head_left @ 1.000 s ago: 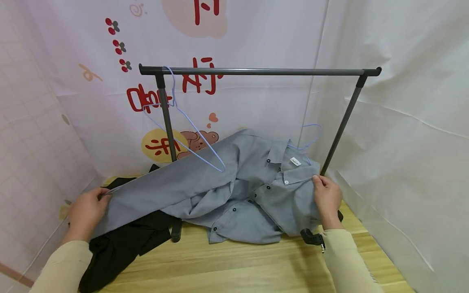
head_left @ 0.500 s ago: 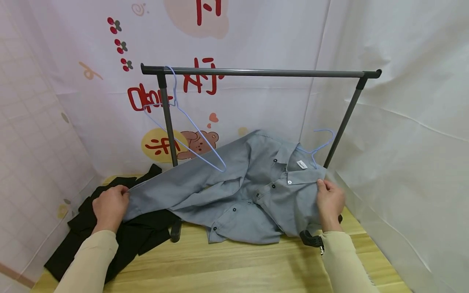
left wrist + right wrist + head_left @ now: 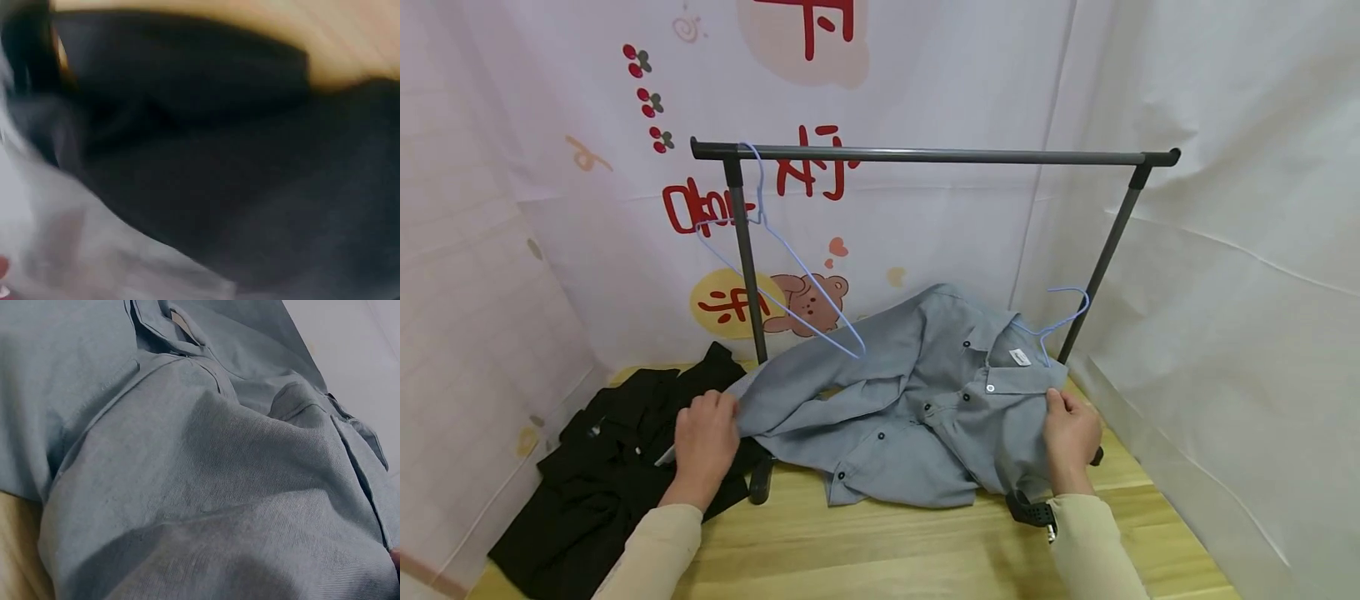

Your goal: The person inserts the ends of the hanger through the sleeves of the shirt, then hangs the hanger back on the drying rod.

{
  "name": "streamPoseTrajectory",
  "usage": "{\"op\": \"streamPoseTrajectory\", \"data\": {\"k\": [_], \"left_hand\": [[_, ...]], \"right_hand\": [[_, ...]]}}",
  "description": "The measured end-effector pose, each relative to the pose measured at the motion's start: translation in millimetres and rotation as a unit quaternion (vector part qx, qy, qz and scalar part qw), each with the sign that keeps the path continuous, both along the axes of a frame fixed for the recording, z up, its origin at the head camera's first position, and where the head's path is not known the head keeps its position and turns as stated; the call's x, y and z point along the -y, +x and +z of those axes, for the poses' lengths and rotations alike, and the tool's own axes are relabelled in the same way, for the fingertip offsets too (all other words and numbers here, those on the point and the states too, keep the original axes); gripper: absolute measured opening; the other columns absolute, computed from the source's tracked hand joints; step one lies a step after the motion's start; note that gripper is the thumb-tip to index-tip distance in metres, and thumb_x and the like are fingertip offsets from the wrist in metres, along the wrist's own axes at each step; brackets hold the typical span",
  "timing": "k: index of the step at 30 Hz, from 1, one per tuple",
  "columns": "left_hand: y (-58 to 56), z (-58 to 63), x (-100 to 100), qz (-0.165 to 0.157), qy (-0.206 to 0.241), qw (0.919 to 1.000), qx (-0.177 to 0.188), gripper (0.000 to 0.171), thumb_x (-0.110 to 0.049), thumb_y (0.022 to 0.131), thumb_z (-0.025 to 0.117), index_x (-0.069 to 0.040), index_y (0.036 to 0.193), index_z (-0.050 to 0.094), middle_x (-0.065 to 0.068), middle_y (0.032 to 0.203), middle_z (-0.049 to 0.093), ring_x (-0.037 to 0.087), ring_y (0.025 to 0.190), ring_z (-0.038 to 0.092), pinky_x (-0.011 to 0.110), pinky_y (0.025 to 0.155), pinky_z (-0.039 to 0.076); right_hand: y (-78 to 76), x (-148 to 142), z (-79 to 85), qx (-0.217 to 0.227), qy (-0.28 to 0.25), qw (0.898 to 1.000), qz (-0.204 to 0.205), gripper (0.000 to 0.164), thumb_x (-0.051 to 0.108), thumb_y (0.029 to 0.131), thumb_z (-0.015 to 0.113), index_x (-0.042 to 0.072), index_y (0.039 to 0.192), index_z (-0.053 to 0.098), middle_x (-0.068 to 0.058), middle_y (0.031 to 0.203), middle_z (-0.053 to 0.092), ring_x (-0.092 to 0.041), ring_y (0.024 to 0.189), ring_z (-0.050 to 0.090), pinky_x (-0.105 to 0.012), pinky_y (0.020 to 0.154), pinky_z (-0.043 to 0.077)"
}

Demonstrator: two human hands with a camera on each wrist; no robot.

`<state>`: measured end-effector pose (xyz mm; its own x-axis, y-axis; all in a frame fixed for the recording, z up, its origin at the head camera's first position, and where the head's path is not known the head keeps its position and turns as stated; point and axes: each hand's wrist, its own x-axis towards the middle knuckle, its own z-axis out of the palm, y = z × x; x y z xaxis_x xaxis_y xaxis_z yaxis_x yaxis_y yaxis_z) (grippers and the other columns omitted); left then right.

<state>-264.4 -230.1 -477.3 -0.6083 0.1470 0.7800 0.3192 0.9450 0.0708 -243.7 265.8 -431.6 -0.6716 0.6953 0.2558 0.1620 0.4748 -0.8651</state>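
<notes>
A grey-blue button-up shirt (image 3: 880, 433) lies spread below the rack, its collar toward the right. My left hand (image 3: 706, 442) holds the end of its sleeve, over a heap of black clothing (image 3: 610, 475). On the other side, my right hand (image 3: 1071, 433) pinches the shirt near the shoulder beside the collar. A light blue hanger (image 3: 1067, 321) pokes its hook out of the neck opening; the rest is inside the shirt. The left wrist view is blurred, with pale sleeve cloth (image 3: 106, 244) against black fabric. Shirt cloth (image 3: 206, 462) fills most of the right wrist view.
A dark metal clothes rack (image 3: 940, 156) stands on the wooden table (image 3: 865, 550). Another light blue hanger (image 3: 760, 187) hangs at its left end, its lower corner in front of the shirt. White printed cloth (image 3: 940, 83) forms the walls behind and at the sides.
My left hand has moved right and inward with the sleeve, which now sags in folds and uncovers more black clothing. The hook at the collar has shifted right. My right hand keeps its hold.
</notes>
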Motion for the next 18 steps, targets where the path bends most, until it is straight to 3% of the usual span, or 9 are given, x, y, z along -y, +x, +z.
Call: {"op": "streamPoseTrajectory", "data": {"k": [3, 5, 7, 10, 13, 15, 16, 18], "left_hand": [[-2.1, -6.9, -22, -0.062, -0.087, 0.9942, 0.006, 0.022, 0.007, 0.075, 0.078, -0.003, 0.085, 0.061, 0.013, 0.082, 0.055, 0.032, 0.071, 0.053, 0.043, 0.056, 0.042], [-2.7, -10.5, -33, -0.078, -0.118, 0.9881, 0.06, 0.028, -0.006, 0.077, 0.083, -0.003, 0.097, 0.064, 0.013, 0.09, 0.057, 0.032, 0.079, 0.056, 0.042, 0.062, 0.045], [-3.9, -13.3, -42, -0.062, -0.118, 0.9812, 0.14, 0.042, -0.021, 0.079, 0.086, -0.002, 0.11, 0.064, 0.015, 0.1, 0.059, 0.033, 0.09, 0.057, 0.045, 0.07, 0.047], [-6.3, -14.9, -49, -0.002, -0.093, 0.9662, 0.241, 0.044, -0.028, 0.084, 0.081, -0.006, 0.119, 0.065, 0.019, 0.113, 0.058, 0.038, 0.104, 0.054, 0.052, 0.082, 0.045], [-9.2, -12.8, -50, 0.031, -0.072, 0.9583, 0.275, 0.023, -0.021, 0.09, 0.075, -0.011, 0.11, 0.071, 0.016, 0.11, 0.06, 0.039, 0.103, 0.056, 0.056, 0.084, 0.044], [-10.3, -8.0, -49, 0.023, -0.041, 0.9613, 0.271, 0.013, -0.016, 0.094, 0.069, -0.011, 0.106, 0.072, 0.013, 0.103, 0.064, 0.037, 0.096, 0.06, 0.055, 0.082, 0.046], [-10.3, -4.1, -48, 0.013, -0.008, 0.9622, 0.272, 0.013, -0.015, 0.096, 0.066, -0.008, 0.106, 0.071, 0.012, 0.098, 0.065, 0.035, 0.092, 0.062, 0.055, 0.081, 0.047], [-8.7, 7.1, -45, -0.014, 0.081, 0.9556, 0.283, 0.017, -0.016, 0.101, 0.057, -0.005, 0.111, 0.065, 0.011, 0.091, 0.063, 0.032, 0.082, 0.061, 0.051, 0.075, 0.047]], "right_hand": [[1.1, 1, 0.2, 0.004, -0.009, 1.0, 0.001, 0.032, 0.025, 0.099, 0.059, -0.002, 0.111, 0.073, -0.024, 0.116, 0.066, -0.044, 0.111, 0.058, -0.052, 0.093, 0.041], [2.1, 1, 0.2, 0.004, -0.016, 1.0, 0.0, 0.032, 0.025, 0.099, 0.059, -0.002, 0.111, 0.073, -0.023, 0.116, 0.067, -0.044, 0.111, 0.057, -0.052, 0.093, 0.041], [2.7, 1, -1.0, 0.004, -0.018, 1.0, -0.003, 0.032, 0.025, 0.099, 0.059, -0.002, 0.111, 0.073, -0.023, 0.116, 0.067, -0.044, 0.111, 0.057, -0.052, 0.093, 0.041], [2.3, 1, -3.0, 0.004, -0.018, 1.0, -0.008, 0.032, 0.026, 0.099, 0.06, -0.001, 0.109, 0.073, -0.023, 0.114, 0.067, -0.044, 0.11, 0.058, -0.052, 0.091, 0.041], [1.2, 0, -4.8, 0.004, -0.016, 1.0, -0.012, 0.03, 0.026, 0.098, 0.06, 0.001, 0.108, 0.074, -0.022, 0.114, 0.067, -0.045, 0.109, 0.058, -0.053, 0.09, 0.041], [1.1, -1, -5.1, 0.007, -0.019, 1.0, -0.012, 0.03, 0.026, 0.098, 0.06, 0.001, 0.108, 0.073, -0.021, 0.115, 0.067, -0.045, 0.11, 0.057, -0.053, 0.091, 0.041], [1.2, -1, -5.0, 0.009, -0.02, 1.0, -0.011, 0.03, 0.026, 0.099, 0.06, 0.001, 0.109, 0.073, -0.021, 0.116, 0.067, -0.044, 0.111, 0.057, -0.053, 0.092, 0.041], [2.1, -3, -4.1, 0.015, -0.026, 1.0, -0.008, 0.031, 0.027, 0.099, 0.059, 0.002, 0.111, 0.073, -0.021, 0.118, 0.066, -0.044, 0.112, 0.056, -0.053, 0.093, 0.04]]}}
